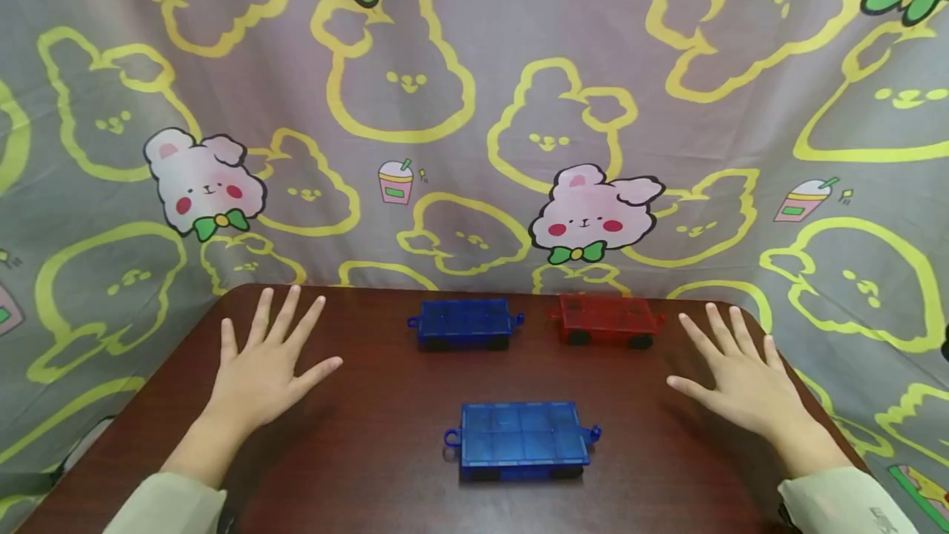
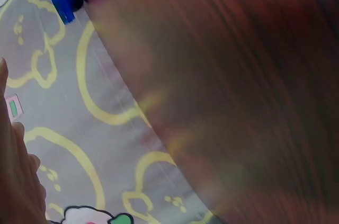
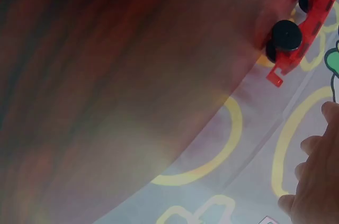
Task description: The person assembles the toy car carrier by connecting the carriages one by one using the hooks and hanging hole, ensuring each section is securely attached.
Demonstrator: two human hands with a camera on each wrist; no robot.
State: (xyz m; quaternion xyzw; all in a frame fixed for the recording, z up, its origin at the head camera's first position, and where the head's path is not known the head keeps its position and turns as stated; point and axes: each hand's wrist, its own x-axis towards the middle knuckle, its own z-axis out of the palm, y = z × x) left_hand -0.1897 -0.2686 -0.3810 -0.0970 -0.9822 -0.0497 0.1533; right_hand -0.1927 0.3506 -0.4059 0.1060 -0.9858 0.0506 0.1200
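Note:
Three flat toy train cars with black wheels stand on a dark red-brown table point(image 1: 356, 452). One blue car point(image 1: 522, 439) is near the front middle, a ring at its left end and a hook at its right. Behind it stands a darker blue car point(image 1: 465, 322), and to that one's right a red car point(image 1: 608, 317). My left hand point(image 1: 259, 377) is spread at the left of the table, holding nothing. At the right, my right hand point(image 1: 749, 386) is spread too, nearest the red car, which the right wrist view shows with its wheels and hook.
A grey curtain point(image 1: 460, 163) printed with yellow outlines and white bunnies hangs behind the table and around its sides. The table's rounded back corners lie just beyond the two hands. Light sleeves point(image 1: 166, 505) cover both forearms.

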